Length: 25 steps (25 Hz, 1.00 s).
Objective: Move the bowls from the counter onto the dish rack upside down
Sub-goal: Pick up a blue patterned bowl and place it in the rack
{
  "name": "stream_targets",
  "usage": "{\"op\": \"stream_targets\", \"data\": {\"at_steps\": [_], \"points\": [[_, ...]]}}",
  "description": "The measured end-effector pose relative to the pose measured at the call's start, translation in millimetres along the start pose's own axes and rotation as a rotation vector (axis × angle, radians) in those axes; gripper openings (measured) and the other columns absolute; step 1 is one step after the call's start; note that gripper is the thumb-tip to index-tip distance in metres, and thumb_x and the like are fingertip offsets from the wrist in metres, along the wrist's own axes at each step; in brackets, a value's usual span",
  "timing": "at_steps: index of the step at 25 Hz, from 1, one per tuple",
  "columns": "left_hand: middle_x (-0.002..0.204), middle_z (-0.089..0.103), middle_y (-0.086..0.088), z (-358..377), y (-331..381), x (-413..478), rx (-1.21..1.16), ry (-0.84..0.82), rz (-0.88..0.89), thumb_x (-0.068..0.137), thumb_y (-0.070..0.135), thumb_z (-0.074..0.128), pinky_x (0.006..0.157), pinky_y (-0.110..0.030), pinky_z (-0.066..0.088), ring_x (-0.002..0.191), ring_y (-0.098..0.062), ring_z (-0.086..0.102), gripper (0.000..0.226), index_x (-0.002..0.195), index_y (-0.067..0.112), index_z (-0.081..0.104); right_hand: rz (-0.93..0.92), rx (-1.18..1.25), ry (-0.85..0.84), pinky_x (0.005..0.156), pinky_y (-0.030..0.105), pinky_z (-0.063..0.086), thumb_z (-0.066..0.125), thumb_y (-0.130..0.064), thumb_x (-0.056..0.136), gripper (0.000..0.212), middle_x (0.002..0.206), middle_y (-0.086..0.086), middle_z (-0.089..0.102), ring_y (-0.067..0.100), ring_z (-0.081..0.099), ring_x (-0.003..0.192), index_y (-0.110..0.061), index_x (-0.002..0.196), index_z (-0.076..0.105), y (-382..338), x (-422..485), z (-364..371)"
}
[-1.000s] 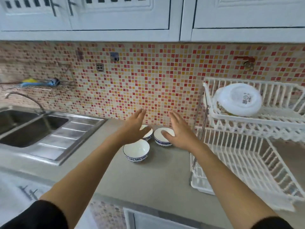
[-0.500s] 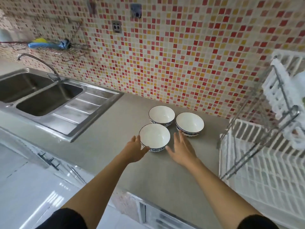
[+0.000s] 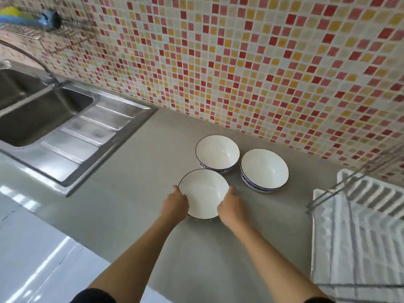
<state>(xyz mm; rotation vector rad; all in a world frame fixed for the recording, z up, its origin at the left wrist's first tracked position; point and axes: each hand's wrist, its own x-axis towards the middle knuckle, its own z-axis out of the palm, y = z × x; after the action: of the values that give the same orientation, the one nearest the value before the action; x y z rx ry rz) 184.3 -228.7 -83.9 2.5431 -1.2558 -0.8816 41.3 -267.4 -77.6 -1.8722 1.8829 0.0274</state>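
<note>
Three white bowls with blue-patterned sides stand upright on the grey counter point(image 3: 135, 193). The nearest bowl point(image 3: 204, 192) sits between my hands: my left hand point(image 3: 175, 204) cups its left side and my right hand point(image 3: 230, 206) cups its right side, fingers curled under the rim. Behind it are the back bowl point(image 3: 217, 153) and the right bowl point(image 3: 264, 169), both untouched. The white dish rack point(image 3: 358, 237) stands at the right edge, its lower tier in view.
A steel sink point(image 3: 39, 114) with a ribbed drainboard lies to the left, a tap beside it. A mosaic tile wall point(image 3: 240, 62) rises right behind the bowls. A metal rack post point(image 3: 349, 182) slants in front of the dish rack.
My view has tilted down and drawn closer. Both hands have closed in from just short of the nearest bowl and now clasp its two sides.
</note>
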Motion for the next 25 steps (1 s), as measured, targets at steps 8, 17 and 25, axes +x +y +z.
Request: {"op": "stream_targets", "data": {"at_steps": [8,17,25], "points": [[0.111,0.062,-0.024,0.4,2.3,-5.7,-0.084,0.086,0.026,0.092,-0.001,0.034,0.07,-0.032,0.038,0.102,-0.039,0.061,0.032,0.124,-0.004,0.035,0.013,0.113,0.001,0.075,0.034,0.047,0.043,-0.003,0.088,0.031,0.116,0.018,0.061,0.035,0.062,0.103,-0.003,0.119,0.036,2.2,-8.4,4.2],[0.065,0.043,-0.007,-53.4,0.2,-101.9,-0.224,0.37,0.287,0.097,0.005,0.028,0.058,-0.036,0.03,0.067,-0.032,0.043,0.02,0.114,0.004,0.036,-0.162,0.476,0.249,0.066,0.032,0.039,0.034,-0.005,0.093,0.039,0.11,0.02,0.062,0.039,0.059,0.095,-0.006,0.131,0.026,4.8,-113.7,-44.4],[0.08,0.062,-0.01,-95.3,25.5,-240.8,-0.607,0.543,0.721,0.101,0.021,0.031,0.051,-0.029,0.034,0.066,-0.029,0.057,0.024,0.119,0.008,0.041,-0.446,0.543,0.599,0.073,0.027,0.048,0.042,-0.013,0.097,0.038,0.117,0.005,0.059,0.027,0.061,0.101,-0.013,0.133,0.033,43.1,-248.0,-144.7]]}}
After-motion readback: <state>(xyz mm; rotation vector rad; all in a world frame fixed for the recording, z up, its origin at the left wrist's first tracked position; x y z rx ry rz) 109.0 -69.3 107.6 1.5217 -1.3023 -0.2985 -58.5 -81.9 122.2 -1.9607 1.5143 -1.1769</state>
